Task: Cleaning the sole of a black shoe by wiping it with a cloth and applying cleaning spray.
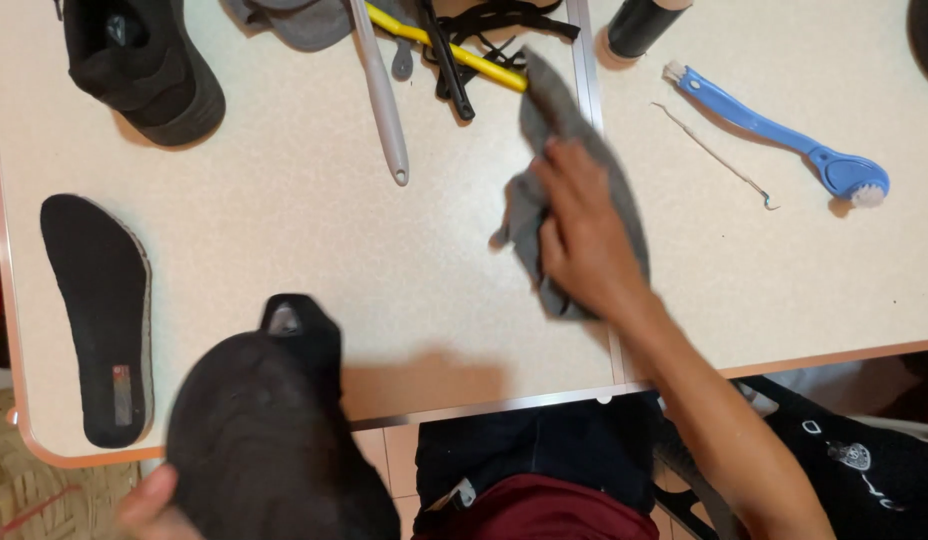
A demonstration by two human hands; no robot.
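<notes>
My right hand [584,230] lies flat on a grey cloth [554,110] spread on the pale table [314,230], fingers pressing on it. My left hand [149,505] shows only a thumb and part of the palm at the bottom left. It holds a black shoe [264,430] upside down over the table's front edge, sole toward me.
A black insole [99,310] lies at the left. A second black shoe [144,65] stands at the far left. A grey tool handle [382,100], a yellow-handled tool [454,50] and black laces [504,25] sit at the back. A blue brush [774,135] lies right.
</notes>
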